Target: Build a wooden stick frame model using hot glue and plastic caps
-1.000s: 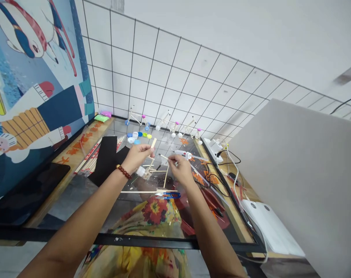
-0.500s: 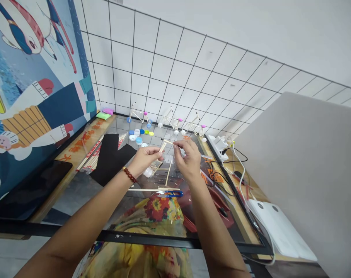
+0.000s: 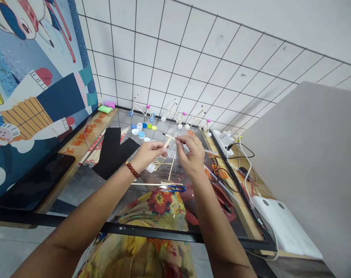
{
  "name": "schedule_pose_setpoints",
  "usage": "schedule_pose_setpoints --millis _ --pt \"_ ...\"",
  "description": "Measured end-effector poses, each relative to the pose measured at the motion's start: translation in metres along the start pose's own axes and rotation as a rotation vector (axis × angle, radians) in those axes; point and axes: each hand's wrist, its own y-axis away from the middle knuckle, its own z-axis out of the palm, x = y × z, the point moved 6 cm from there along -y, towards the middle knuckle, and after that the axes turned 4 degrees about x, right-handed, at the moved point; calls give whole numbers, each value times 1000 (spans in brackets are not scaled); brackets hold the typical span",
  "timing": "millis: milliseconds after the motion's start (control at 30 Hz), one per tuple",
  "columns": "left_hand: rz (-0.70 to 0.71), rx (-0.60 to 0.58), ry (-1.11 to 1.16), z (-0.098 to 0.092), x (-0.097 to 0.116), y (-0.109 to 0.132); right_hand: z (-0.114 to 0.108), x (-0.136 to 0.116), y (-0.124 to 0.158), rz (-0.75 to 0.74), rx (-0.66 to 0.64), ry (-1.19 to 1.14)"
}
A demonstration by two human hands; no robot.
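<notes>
My left hand (image 3: 149, 155), a beaded bracelet at its wrist, pinches short pale wooden sticks (image 3: 167, 142) that point up from the fingertips. Facing it, my right hand (image 3: 192, 155) is closed on a thin wooden stick with a black tip (image 3: 170, 136). That stick lies across, close to the upper ends of the left hand's sticks; whether they touch I cannot tell. Below the hands, a loose stick (image 3: 171, 168) and a white cap (image 3: 150, 167) with a stick frame rest on the glass tabletop. Blue-handled snips (image 3: 177, 188) lie nearer me beside a long stick (image 3: 146, 184).
Several stick models with cap wheels (image 3: 171, 112) stand at the back by the wire grid. Coloured bottle caps (image 3: 141, 134) lie in front of them. Black sheet (image 3: 108, 154) and phone (image 3: 39, 181) are left; cables (image 3: 222, 170) and a white case (image 3: 288, 227) are right.
The whole view has shifted slightly with my head. Both hands keep their hold on the sticks, and their positions relative to each other are almost the same.
</notes>
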Motion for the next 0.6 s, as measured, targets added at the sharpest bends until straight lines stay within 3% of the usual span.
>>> schedule_pose_setpoints --millis 600 --pt "16 -16 -13 1 -3 -1 3 2 1 -12 -32 -22"
